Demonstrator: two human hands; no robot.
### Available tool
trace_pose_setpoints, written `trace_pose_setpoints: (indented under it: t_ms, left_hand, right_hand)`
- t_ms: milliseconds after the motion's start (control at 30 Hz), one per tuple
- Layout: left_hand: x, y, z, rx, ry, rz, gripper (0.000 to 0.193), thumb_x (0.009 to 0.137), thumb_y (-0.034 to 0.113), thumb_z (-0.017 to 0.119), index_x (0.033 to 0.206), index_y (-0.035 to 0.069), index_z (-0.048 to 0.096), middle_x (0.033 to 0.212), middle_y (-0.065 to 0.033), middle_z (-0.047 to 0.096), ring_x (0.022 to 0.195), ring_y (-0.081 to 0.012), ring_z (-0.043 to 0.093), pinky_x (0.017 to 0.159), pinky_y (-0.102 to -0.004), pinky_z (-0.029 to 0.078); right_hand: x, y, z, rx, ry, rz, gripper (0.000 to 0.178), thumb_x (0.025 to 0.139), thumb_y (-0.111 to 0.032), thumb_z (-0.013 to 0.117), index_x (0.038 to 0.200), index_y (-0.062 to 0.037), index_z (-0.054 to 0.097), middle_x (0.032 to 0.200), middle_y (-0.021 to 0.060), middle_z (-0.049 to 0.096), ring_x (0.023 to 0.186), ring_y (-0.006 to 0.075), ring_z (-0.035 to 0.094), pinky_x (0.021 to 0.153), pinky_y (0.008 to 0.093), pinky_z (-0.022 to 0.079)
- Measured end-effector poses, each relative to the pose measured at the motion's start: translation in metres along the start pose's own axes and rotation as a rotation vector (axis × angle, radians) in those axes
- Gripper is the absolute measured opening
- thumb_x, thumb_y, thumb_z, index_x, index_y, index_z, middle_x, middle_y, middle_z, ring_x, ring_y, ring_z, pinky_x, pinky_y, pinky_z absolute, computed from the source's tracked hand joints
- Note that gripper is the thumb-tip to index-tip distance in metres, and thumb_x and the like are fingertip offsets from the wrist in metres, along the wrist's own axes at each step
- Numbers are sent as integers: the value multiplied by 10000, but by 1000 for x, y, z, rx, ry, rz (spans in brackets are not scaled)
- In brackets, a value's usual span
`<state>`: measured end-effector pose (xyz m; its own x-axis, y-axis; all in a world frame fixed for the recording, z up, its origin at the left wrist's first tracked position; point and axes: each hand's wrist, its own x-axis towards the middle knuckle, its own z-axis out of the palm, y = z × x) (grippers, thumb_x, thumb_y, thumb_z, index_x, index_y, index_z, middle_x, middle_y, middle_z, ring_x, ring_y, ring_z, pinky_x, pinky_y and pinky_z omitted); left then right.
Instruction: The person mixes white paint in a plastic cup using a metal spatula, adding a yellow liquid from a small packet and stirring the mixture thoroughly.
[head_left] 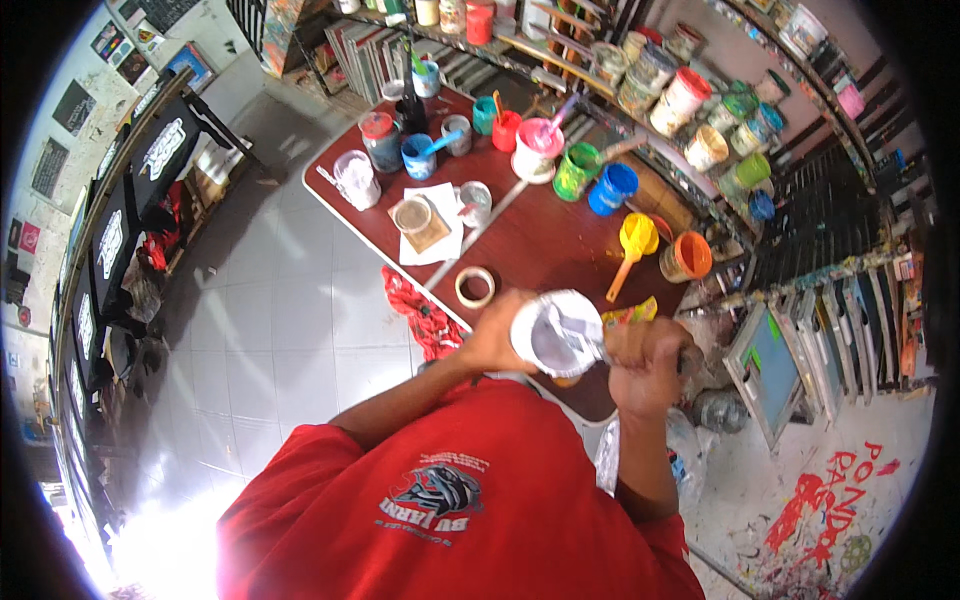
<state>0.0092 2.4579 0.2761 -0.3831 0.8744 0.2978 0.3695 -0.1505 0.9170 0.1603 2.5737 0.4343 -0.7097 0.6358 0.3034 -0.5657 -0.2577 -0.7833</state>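
Note:
Close to my body, a white tub [517, 340] tilts so that its mouth shows pale grey and white paint inside. The fingers of my left hand [493, 335] wrap around the tub's left side. My right hand [643, 365] is closed in a fist at the tub's right rim, around the handle of a stirring tool. The tool's dark handle end [690, 361] sticks out past the fist, and its other end reaches into the paint. Beyond my left hand, a roll of tape [475, 287] lies on the dark red table [540, 245].
Open paint pots, such as a blue pot [613, 190] and an orange pot [686, 257], stand along the table. A yellow ladle [637, 242] lies nearby. White paper [445, 205] holds a small cup. Framed screens [770, 360] lean at right; shirts [120, 235] lie at left.

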Motion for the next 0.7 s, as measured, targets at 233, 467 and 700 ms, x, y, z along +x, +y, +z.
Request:
trace_pose_setpoints:
  t_ms: [233,467,700]
  left_hand:
    - [-16,22,-14,207,241,129,955,530,219,958,1320,25,458,1278,-142,563,1197,-261,563,1034,-407,441]
    - [-56,34,-16,239,347,126,935,550,304,961,1305,33,480,1223,-139,574,1154,-298,570,993,-431,450]
    - [-95,42,-36,259,296,123,882,578,320,943,1295,41,512,1198,-153,574,1124,-347,567,962,-435,454]
  right_hand:
    - [1,-5,10,88,-221,-44,455,984,-301,597,638,-105,377,535,-29,320,474,89,269,480,297,208]
    - [-15,-2,23,217,-302,26,432,961,-278,619,645,-103,384,542,-30,324,471,93,278,475,299,216]
    - [-28,11,55,112,-427,101,499,1011,-453,518,663,-149,329,538,-46,277,461,85,212,482,283,201]
